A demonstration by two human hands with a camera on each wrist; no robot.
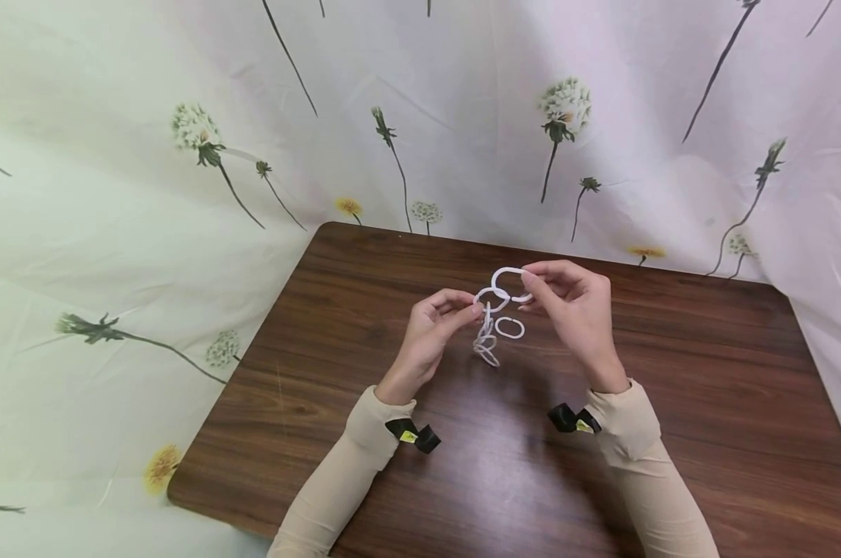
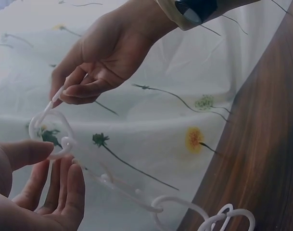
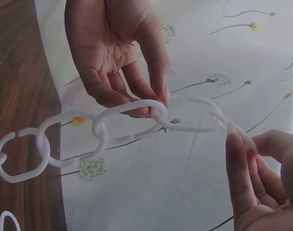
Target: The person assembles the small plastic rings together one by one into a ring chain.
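Note:
A chain of white plastic oval links (image 3: 25,178) stretches between and below the two hands. My left hand (image 1: 430,333) pinches one link between thumb and fingers, with the rest of the chain (image 1: 486,341) hanging down from it toward the table. To its right, my right hand (image 1: 573,310) pinches the end link (image 1: 507,270), which hooks through the neighbouring link. Small gaps show in the sides of some links in the right wrist view. A single loose link (image 1: 510,336) lies on the table, apart from the chain.
The brown wood-grain table (image 1: 706,372) has rounded corners and fills the space under both arms. Behind it and to the left hangs a pale cloth (image 1: 462,116) printed with dandelions. Black straps (image 1: 411,435) sit at both sleeve cuffs.

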